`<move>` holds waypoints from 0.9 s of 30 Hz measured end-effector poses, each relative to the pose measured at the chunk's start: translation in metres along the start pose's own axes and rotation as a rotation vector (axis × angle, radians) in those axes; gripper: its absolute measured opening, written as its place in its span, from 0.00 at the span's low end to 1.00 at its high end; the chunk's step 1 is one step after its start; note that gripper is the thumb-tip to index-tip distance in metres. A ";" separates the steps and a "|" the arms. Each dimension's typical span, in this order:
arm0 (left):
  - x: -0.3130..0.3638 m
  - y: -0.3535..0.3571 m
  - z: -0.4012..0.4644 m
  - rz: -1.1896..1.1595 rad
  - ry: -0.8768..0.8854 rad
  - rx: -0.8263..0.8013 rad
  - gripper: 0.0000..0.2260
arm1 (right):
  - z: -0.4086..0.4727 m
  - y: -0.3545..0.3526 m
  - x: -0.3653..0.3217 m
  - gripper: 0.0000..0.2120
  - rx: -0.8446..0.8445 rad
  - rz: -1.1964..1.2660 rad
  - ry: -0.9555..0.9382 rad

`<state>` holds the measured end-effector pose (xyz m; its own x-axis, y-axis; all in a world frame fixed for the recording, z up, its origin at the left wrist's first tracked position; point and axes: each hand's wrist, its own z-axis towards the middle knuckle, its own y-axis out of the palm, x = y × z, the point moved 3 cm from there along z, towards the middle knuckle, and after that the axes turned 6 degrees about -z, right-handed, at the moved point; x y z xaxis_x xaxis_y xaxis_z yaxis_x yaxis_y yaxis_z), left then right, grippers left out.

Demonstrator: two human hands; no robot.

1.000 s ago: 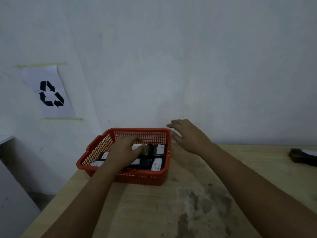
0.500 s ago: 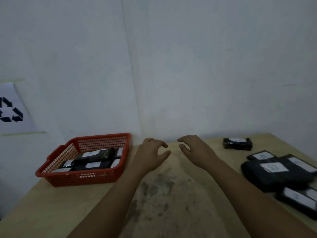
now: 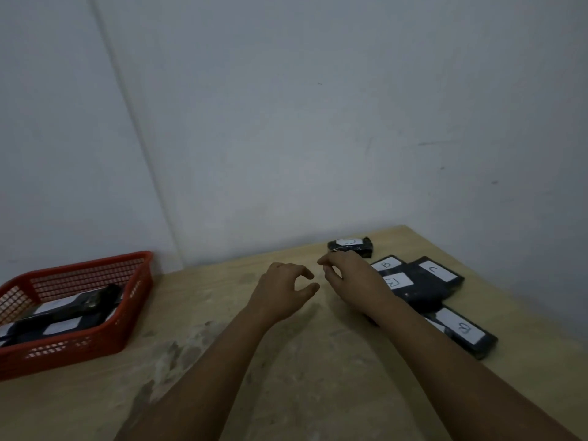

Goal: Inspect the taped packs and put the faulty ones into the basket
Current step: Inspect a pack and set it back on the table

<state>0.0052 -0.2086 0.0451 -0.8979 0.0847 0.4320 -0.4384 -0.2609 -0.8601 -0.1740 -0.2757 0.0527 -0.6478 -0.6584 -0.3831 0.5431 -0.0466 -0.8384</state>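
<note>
Wooden table (image 3: 286, 361): red basket (image 3: 127, 319) left, black packs (image 3: 423, 288) right.

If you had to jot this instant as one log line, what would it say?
left hand: empty, curled loosely | right hand: empty, near black taped packs with white labels | red plastic mesh basket: holds packs | wooden table

The left hand (image 3: 283, 289) came out of the red basket (image 3: 76, 342), empty, and crossed right over the bench (image 3: 286, 377). The right hand (image 3: 353, 278) moved right as well, toward the black packs (image 3: 423, 288), and seemed to hover above them, fingers loosely curled.
</note>
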 end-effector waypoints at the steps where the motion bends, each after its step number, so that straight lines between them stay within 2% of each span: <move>1: 0.006 0.005 0.005 -0.014 -0.001 0.000 0.20 | -0.001 -0.002 0.006 0.14 0.006 0.005 0.002; 5: 0.022 0.030 0.026 -0.085 -0.005 0.029 0.26 | 0.000 -0.010 0.027 0.13 0.051 0.035 0.014; 10: 0.042 0.054 0.053 -0.205 -0.054 0.010 0.16 | 0.016 -0.030 0.064 0.09 0.164 -0.005 0.208; 12: 0.049 0.064 0.064 -0.250 -0.077 -0.012 0.17 | 0.025 -0.033 0.086 0.09 0.105 -0.046 0.326; 15: 0.054 0.080 0.083 -0.306 -0.156 -0.048 0.21 | 0.036 -0.034 0.114 0.12 -0.080 -0.211 0.481; 20: 0.060 0.099 0.105 -0.360 -0.292 -0.187 0.25 | 0.047 -0.031 0.150 0.14 -0.287 -0.330 0.675; 23: 0.056 0.108 0.113 -0.475 -0.326 -0.219 0.26 | 0.053 -0.030 0.157 0.14 -0.301 -0.293 0.696; 25: 0.053 0.111 0.113 -0.554 -0.343 -0.201 0.23 | 0.053 -0.031 0.157 0.16 -0.251 -0.230 0.678; 27: 0.050 0.111 0.110 -0.645 -0.353 -0.157 0.18 | 0.055 -0.031 0.154 0.16 -0.161 -0.058 0.638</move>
<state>-0.0837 -0.3388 0.0009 -0.4061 -0.1458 0.9021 -0.8976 -0.1217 -0.4238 -0.2610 -0.4168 0.0413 -0.8899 -0.0814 -0.4489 0.4435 0.0767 -0.8930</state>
